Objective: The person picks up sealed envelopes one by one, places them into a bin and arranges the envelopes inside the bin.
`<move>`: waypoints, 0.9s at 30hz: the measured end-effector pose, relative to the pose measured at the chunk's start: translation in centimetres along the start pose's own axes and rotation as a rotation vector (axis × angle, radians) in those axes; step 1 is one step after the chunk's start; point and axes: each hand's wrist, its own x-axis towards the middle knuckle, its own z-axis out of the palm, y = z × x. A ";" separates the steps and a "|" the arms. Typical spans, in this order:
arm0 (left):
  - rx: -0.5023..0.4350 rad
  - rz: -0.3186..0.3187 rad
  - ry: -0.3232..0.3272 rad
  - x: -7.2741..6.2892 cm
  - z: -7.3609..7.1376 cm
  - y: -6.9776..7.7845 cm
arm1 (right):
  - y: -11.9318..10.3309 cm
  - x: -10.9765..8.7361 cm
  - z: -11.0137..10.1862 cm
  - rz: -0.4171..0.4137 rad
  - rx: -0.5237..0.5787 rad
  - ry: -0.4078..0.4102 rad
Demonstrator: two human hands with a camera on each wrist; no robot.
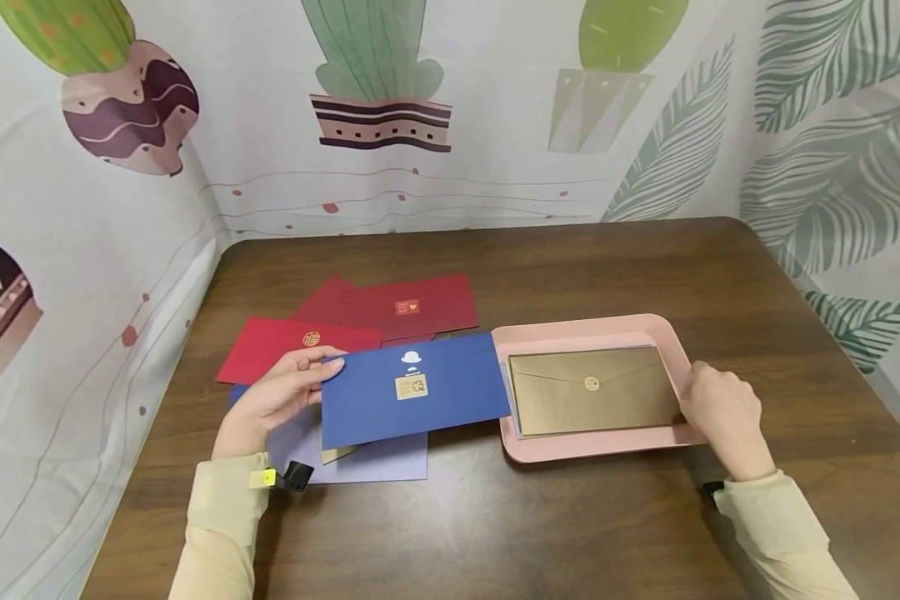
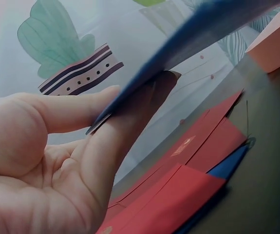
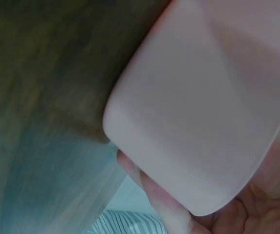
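Note:
My left hand (image 1: 288, 387) pinches the left end of a blue envelope (image 1: 450, 383) between thumb and fingers. The envelope bears a white hat print and a gold sticker, and its right end overlaps the tray's left rim in the head view. Edge-on in the left wrist view, the blue envelope (image 2: 178, 46) lies under the thumb. At the right end of a pink tray (image 1: 521, 452), my right hand (image 1: 723, 412) grips the rim. Its fingers (image 3: 161, 195) show against the tray's outer wall (image 3: 178, 122) in the right wrist view. A gold envelope (image 1: 592, 396) with a round seal lies in the tray.
Left of the tray, a dark red envelope (image 1: 438, 304), a bright red envelope (image 1: 270, 337) and a lavender envelope (image 1: 397, 467) lie overlapping on the wooden table (image 1: 495, 533). Other envelopes are partly hidden among them. A cactus-print cloth (image 1: 495, 183) hangs behind the table.

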 end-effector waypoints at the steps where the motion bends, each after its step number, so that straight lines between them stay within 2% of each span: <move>1: -0.001 -0.001 -0.001 0.1 0.2 0.0 | 0.0 0.0 0.0 0.000 0.001 0.001; 14: 0.017 -0.030 0.002 2.2 2.1 -0.1 | -0.2 -0.1 -0.1 0.006 -0.009 -0.010; 27: -0.019 -0.035 -0.021 4.1 3.8 -0.3 | 0.0 0.0 0.2 -0.007 0.001 0.034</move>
